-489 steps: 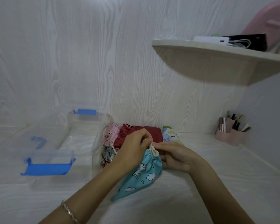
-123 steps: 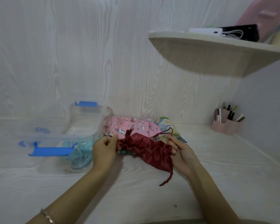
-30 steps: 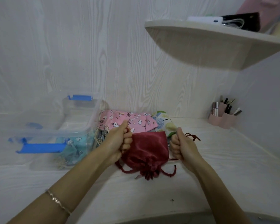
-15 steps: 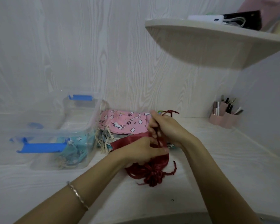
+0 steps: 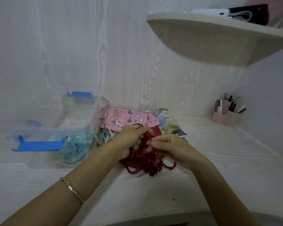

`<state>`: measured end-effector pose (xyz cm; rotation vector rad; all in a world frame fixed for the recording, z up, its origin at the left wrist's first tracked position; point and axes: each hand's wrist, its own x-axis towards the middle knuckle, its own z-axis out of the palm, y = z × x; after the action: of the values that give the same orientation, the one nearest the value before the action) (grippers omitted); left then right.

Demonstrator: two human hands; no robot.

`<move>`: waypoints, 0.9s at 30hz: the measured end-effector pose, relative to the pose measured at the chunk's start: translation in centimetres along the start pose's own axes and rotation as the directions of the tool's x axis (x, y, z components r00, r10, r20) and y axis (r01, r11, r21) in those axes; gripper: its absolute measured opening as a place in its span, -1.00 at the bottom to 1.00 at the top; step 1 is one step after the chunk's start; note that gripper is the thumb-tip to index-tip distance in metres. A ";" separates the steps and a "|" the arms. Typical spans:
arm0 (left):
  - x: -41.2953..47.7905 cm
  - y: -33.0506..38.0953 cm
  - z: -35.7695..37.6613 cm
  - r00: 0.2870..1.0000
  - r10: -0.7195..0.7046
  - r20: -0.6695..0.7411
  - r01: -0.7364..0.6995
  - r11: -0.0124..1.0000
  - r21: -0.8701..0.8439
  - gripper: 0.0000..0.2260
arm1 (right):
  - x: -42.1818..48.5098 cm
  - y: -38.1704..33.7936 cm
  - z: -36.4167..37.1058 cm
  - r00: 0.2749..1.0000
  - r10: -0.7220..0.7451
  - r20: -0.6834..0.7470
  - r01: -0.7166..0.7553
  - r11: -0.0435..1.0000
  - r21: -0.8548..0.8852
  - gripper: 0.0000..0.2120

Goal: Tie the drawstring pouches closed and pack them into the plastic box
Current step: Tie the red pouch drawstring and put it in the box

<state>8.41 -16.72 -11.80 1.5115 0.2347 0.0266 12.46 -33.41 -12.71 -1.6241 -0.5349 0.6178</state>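
Note:
A dark red drawstring pouch (image 5: 144, 162) lies on the white desk, its gathered mouth towards me. My left hand (image 5: 129, 139) grips its red cord from above. My right hand (image 5: 168, 147) pinches the cord right beside it, over the pouch. Behind them lie a pink unicorn pouch (image 5: 126, 118) and a white floral pouch (image 5: 167, 121). The clear plastic box (image 5: 78, 111) with blue latches stands at the left and holds a teal cloud-print pouch (image 5: 73, 145).
A corner shelf (image 5: 219, 39) with a black device and cables juts out above the right side. A pink holder (image 5: 227, 115) with pens stands at the far right by the wall. The box's clear lid (image 5: 23, 116) leans behind the box at the left.
Both hands have come down and together over the red pouch. The right hand dropped from the raised cord to pinch it low beside the left hand.

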 end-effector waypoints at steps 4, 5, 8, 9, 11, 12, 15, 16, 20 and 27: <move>-0.4 -0.1 -0.2 0.972 -0.021 -0.235 0.041 0.996 0.081 -0.70 | 0.4 0.8 0.4 0.957 -0.048 -0.287 0.069 0.996 0.065 -0.85; -0.5 -0.1 -0.4 0.963 0.003 -0.270 0.013 0.998 0.059 -0.73 | 0.5 1.0 0.4 0.948 -0.087 -0.305 0.101 0.995 0.028 -0.84; -0.5 0.7 -0.5 0.964 0.129 -0.231 -0.142 0.989 -0.041 -0.79 | 0.4 1.2 0.9 0.965 -0.180 -0.192 0.140 0.969 -0.206 -0.80; -0.6 1.3 -0.3 0.971 0.155 -0.183 -0.166 0.985 -0.049 -0.79 | 0.3 1.1 1.5 0.978 -0.160 -0.130 0.121 0.956 -0.266 -0.74; -0.1 2.7 0.3 0.979 0.189 -0.071 -0.190 0.982 -0.014 -0.81 | 0.2 1.0 2.4 0.997 -0.072 -0.019 0.063 0.955 -0.290 -0.71; 0.5 3.3 0.7 0.978 0.207 -0.027 -0.206 0.978 0.033 -0.82 | 0.1 1.0 2.7 0.998 -0.047 0.036 0.055 0.962 -0.269 -0.72; 2.3 4.6 2.3 0.965 0.243 0.100 -0.256 0.954 0.154 -0.82 | -0.2 1.1 3.1 0.993 -0.078 0.083 0.097 0.964 -0.249 -0.80; 2.8 4.7 2.9 0.954 0.254 0.158 -0.281 0.943 0.178 -0.85 | -0.3 1.1 3.1 0.994 -0.100 0.049 0.109 0.958 -0.265 -0.79; 3.8 3.5 3.8 0.878 0.452 0.156 -0.450 0.673 0.587 -0.71 | -0.4 1.7 3.0 0.994 -0.105 -0.033 0.095 0.970 -0.223 -0.73; 0.2 -0.4 -0.5 0.930 0.349 0.117 -0.329 0.647 0.688 -0.83 | -0.2 1.9 3.0 0.986 -0.147 -0.082 0.151 0.988 0.037 -0.66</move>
<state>8.44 -16.18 -12.22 2.3144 -0.0444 0.2911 10.28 -31.59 -14.84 -1.5453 -0.5748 0.4491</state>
